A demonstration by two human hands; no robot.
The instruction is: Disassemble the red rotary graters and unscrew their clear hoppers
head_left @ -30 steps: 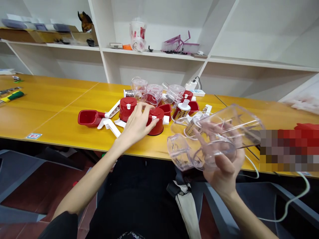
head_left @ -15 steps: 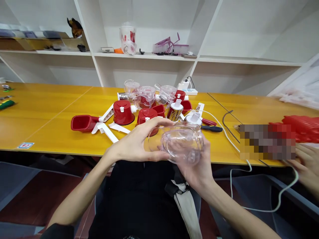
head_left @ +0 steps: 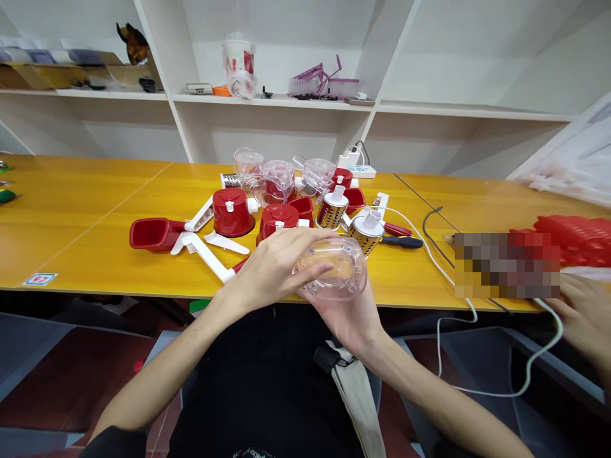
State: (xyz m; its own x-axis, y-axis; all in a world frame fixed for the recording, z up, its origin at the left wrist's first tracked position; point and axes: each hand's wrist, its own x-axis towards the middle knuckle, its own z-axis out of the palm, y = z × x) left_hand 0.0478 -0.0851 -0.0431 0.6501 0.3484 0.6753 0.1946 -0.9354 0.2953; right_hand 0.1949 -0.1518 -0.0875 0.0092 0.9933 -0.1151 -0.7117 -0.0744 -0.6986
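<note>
Between my two hands is a clear plastic container [head_left: 340, 280], turned so that its oval end faces me. My left hand [head_left: 267, 264] grips it from the left, the thumb lying across it. From below and the right, my right hand [head_left: 351, 321] supports it, with most of its fingers hidden behind. Just beyond stand two metal grater drums [head_left: 365, 236] with white ends. Red round bases [head_left: 232, 213], a red hopper [head_left: 155, 233] and white handle pieces [head_left: 205, 254] lie to the left of the hands.
Clear plastic housings [head_left: 277, 175] stand at the back of the yellow table [head_left: 95, 222]. A dark-handled tool [head_left: 403, 242] and a white cable [head_left: 420, 238] lie to the right. Another person's hand [head_left: 585, 305] is at the far right, near red plastic pieces [head_left: 568, 238]. White shelves [head_left: 281, 105] rise behind.
The clear container has been turned so its oval end faces me and has shifted slightly left. My right hand has moved lower beneath it. The nearer grater drum now shows more fully.
</note>
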